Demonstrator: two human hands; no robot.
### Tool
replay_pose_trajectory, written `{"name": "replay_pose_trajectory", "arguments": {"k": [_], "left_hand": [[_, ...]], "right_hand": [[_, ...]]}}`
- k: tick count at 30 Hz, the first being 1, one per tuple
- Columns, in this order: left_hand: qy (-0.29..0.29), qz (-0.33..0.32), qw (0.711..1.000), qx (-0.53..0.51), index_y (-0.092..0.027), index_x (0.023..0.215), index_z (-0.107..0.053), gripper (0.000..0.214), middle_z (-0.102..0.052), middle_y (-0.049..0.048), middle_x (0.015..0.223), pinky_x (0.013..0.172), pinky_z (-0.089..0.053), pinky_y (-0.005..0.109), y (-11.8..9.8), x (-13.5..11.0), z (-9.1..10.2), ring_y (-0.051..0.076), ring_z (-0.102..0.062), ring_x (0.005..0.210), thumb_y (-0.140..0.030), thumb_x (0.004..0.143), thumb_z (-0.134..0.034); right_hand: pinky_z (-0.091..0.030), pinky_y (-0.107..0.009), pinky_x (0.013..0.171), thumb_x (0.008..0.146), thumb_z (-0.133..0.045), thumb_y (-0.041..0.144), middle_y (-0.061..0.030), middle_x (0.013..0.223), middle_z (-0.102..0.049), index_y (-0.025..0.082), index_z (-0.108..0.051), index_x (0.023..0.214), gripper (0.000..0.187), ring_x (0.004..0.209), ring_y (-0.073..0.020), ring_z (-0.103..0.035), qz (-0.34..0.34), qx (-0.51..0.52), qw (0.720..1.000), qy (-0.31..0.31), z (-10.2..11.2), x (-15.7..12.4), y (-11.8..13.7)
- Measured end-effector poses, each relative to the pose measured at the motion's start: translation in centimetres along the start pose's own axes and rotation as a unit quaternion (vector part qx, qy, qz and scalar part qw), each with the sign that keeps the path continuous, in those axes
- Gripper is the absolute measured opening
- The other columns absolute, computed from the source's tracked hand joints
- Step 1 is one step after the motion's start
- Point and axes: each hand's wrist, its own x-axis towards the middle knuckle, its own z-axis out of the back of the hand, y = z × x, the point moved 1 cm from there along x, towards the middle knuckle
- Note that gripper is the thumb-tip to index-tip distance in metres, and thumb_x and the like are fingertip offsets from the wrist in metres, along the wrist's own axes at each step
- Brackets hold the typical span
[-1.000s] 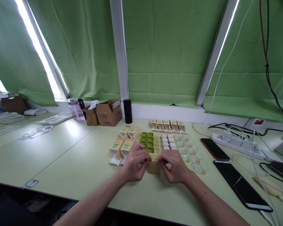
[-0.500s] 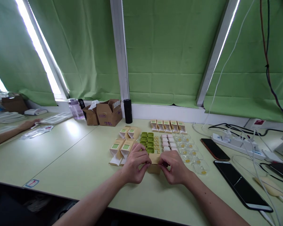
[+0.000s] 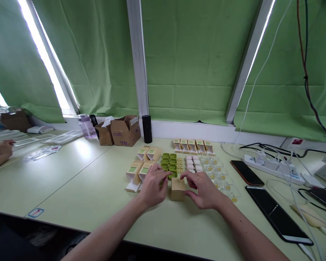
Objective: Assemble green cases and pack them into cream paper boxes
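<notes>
A small closed kraft-paper box stands on the table between my hands. My left hand is left of it, its fingers bent and its fingertips by the nearest green tray cup; whether they touch the cup I cannot tell. Open around the box's right side, my right hand has its thumb near the side wall and its index finger over the back corner. Behind are two columns of green cups, small yellowish pieces, pale pink-white blocks and clear plastic domes with yellow centres.
Open-topped kraft boxes with green labels stand at left and in a back row. Phones, cables and a power strip lie right. Cartons, a black cylinder and a bottle stand behind; another person's hand is far left.
My fingers have come off the box's top edge; my left hand has moved left and up from it, my right fingers have spread. The other person's hand has moved left.
</notes>
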Motion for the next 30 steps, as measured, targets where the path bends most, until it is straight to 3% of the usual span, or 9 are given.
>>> {"name": "replay_pose_trajectory", "arguments": {"k": [9,13,16,18,21,30], "left_hand": [[-0.012,-0.012,1.0,-0.009,-0.022,0.076,-0.066,0.018,-0.068,0.0051,0.071,0.083,-0.046,0.045,0.0,-0.2,0.1,0.029,-0.056,0.088,-0.008,0.081,-0.057],[0.015,0.026,0.999,0.013,-0.021,0.098,-0.075,0.027,-0.071,0.007,0.079,0.087,-0.045,0.046,0.1,-0.1,0.0,0.03,-0.056,0.094,-0.009,0.087,-0.054],[0.078,0.039,0.996,0.026,-0.022,0.124,-0.074,0.043,-0.072,0.0067,0.084,0.091,-0.043,0.046,0.0,0.0,-0.2,0.029,-0.055,0.098,-0.008,0.092,-0.049],[0.114,0.036,0.992,0.029,-0.024,0.13,-0.072,0.047,-0.073,0.0069,0.088,0.09,-0.043,0.045,0.0,0.0,-0.3,0.029,-0.054,0.098,-0.007,0.093,-0.047],[0.129,0.037,0.991,0.027,-0.023,0.125,-0.074,0.044,-0.073,0.0081,0.095,0.09,-0.042,0.045,-0.1,0.0,-0.3,0.029,-0.054,0.1,-0.008,0.094,-0.047],[0.071,0.046,0.996,0.024,-0.02,0.097,-0.073,0.022,-0.073,0.0073,0.089,0.093,-0.04,0.048,-0.1,0.0,-0.1,0.031,-0.054,0.102,-0.011,0.091,-0.054]], "right_hand": [[-0.024,-0.03,0.061,0.081,-0.062,0.013,0.0052,0.068,-0.056,0.025,-0.053,0.123,0.044,0.06,-0.0174,-0.047,-0.033,-0.05,0.998,0.018,1.0,0.3,-0.9],[-0.026,-0.029,0.063,0.087,-0.068,0.028,0.005,0.069,-0.058,0.024,-0.054,0.121,0.037,0.061,-0.0173,-0.05,-0.022,-0.047,0.999,0.015,1.0,0.2,-0.2],[-0.028,-0.03,0.066,0.085,-0.072,0.034,0.0029,0.075,-0.064,0.023,-0.054,0.127,0.047,0.066,-0.0194,-0.057,-0.008,-0.067,0.997,0.036,0.3,0.2,1.0],[-0.029,-0.03,0.068,0.083,-0.073,0.032,0.0009,0.079,-0.068,0.022,-0.053,0.13,0.052,0.07,-0.0211,-0.06,-0.004,-0.09,0.994,0.059,-0.1,0.2,1.5],[-0.029,-0.031,0.069,0.083,-0.07,0.028,-0.0002,0.082,-0.071,0.022,-0.051,0.132,0.053,0.072,-0.0223,-0.063,-0.017,-0.115,0.99,0.08,0.0,0.3,1.7],[-0.024,-0.03,0.064,0.084,-0.064,0.019,0.0018,0.075,-0.066,0.022,-0.049,0.137,0.055,0.07,-0.0215,-0.06,-0.061,-0.139,0.985,0.082,1.7,0.4,0.4]]}}
